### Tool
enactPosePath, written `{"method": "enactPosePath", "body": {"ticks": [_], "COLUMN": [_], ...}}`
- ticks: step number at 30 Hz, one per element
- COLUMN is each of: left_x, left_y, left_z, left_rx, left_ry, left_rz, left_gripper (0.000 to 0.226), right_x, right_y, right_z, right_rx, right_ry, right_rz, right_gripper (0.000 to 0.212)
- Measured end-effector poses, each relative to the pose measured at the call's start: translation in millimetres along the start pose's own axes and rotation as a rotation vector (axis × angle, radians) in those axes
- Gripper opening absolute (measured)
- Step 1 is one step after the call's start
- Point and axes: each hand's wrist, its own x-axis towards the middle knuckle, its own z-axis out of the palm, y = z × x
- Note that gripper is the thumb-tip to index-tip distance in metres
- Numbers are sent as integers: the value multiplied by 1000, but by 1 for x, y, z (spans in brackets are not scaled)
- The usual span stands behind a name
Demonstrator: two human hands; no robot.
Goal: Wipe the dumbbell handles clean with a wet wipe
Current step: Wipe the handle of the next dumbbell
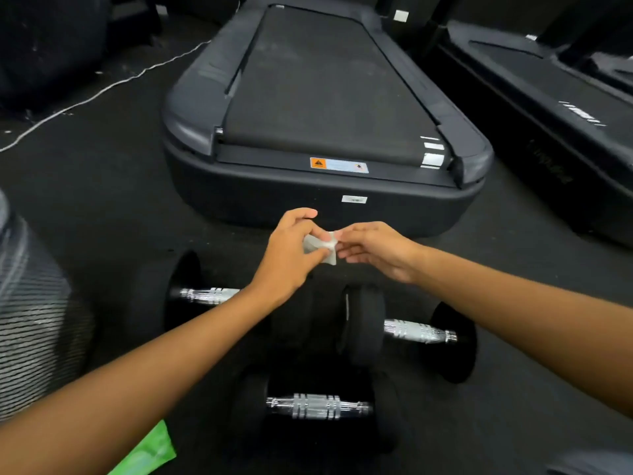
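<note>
Head view: fingers of left hand and right hand pinch a crumpled wet wipe; below, three chrome dumbbell handles lie crosswise, left-to-right.

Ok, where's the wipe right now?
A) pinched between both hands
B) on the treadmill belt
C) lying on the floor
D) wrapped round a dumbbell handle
A: the left hand and the right hand each pinch the small white wipe held between them.
</note>
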Motion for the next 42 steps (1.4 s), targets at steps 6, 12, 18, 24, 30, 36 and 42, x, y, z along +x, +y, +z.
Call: {"method": "enactPosePath", "body": {"ticks": [6,12,18,24,30,36,42], "left_x": [5,-4,-17,-24,-36,-46,-48], "left_y": [34,48,46,19,-11,-23,-26], "left_z": [56,104,129,120,128,138,141], "left_rx": [-306,-392,-87,182,468,426,417], "left_ry": [-99,-195,-201,-149,-297,-290,-260], "left_rz": [-284,-458,-249,11,59,31,42], "left_gripper": [49,41,33,27,43,44,57], "right_x": [-35,-56,-59,-37,-27,-26,-31], "right_y": [27,75,135,178,184,205,219], "right_z": [-57,-89,-93,-72,-49,-43,-32], "right_rx": [250,271,196,-156,-477,-881,-1073], "right_ry": [121,163,313,339,368,536,457], "right_rz": [-70,-122,-155,-108,-249,-413,-468], "right_gripper": [8,21,32,20,19,14,37]}}
